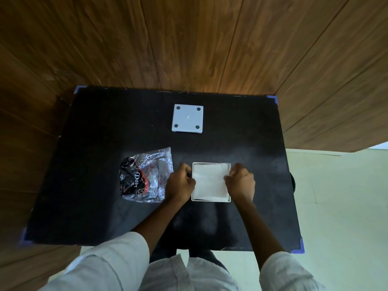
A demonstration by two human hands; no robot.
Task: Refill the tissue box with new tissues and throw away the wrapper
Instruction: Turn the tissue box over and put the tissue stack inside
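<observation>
- On the black table (pixel 100 127), near its front edge, stands a square white tissue box (pixel 210 199) with its top open; its white rim shows along the front and the left side.
- Inside the box lies a stack of white tissues (pixel 210 181). It fills the opening almost fully, and its top sheet is a little wrinkled.
- At the left side of the box is the left hand (pixel 181 182). Its fingers are curled and touch the left wall of the box; I cannot tell if they really clamp the wall or only rest against it.
- At the right side is the right hand (pixel 240 181). Its fingers are bent inward at the right edge of the tissue stack, near the far right corner; they seem to pinch the edge of the tissues, but the fingertips are hidden, so I cannot tell for sure.
- Just left of the left hand lies the empty wrapper (pixel 146 175), a crumpled clear plastic bag with a black and red print and the word "Dove". It lies flat on the table, partly under the left wrist.
- Farther back on the table, well apart from the box, lies a square white lid (pixel 187 118) with four dark round spots at its corners.
- Both forearms come from light sleeves (pixel 109 263) at the bottom of the view.
- Behind the table is a wall of brown wood panels (pixel 189 38), and at the right a pale floor (pixel 340 206).
</observation>
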